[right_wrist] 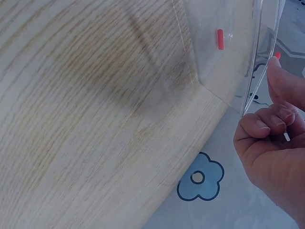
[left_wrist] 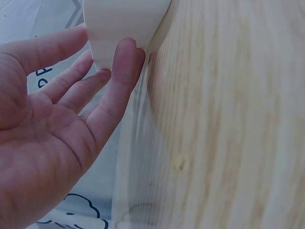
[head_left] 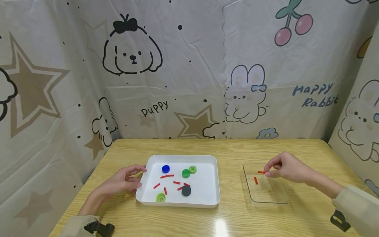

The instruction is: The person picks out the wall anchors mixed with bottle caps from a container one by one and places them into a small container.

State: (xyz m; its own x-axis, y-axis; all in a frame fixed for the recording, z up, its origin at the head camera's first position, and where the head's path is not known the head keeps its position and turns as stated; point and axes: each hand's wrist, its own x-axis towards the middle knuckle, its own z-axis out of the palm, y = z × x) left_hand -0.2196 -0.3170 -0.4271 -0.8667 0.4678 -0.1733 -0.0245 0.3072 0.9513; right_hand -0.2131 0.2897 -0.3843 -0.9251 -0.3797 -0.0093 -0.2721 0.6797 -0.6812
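Observation:
My left hand [head_left: 125,179] is at the left end of a white tray [head_left: 201,199], its relaxed fingertips touching the outer wall; the left wrist view shows the fingers spread against that wall. Several short red sticks [head_left: 165,191] lie in the tray among round caps: a blue cap [head_left: 165,169], a dark green cap [head_left: 186,173], light green caps [head_left: 161,197] and a black cap [head_left: 186,191]. My right hand [head_left: 285,168] pinches one red stick [head_left: 261,172] between thumb and forefinger over a clear plastic box [head_left: 269,202]. Another red stick [right_wrist: 220,39] lies inside that box.
Both containers stand on a wooden table [head_left: 234,214], the box to the right of the tray with a gap between them. A printed curtain [head_left: 195,49] hangs behind the table and along its sides.

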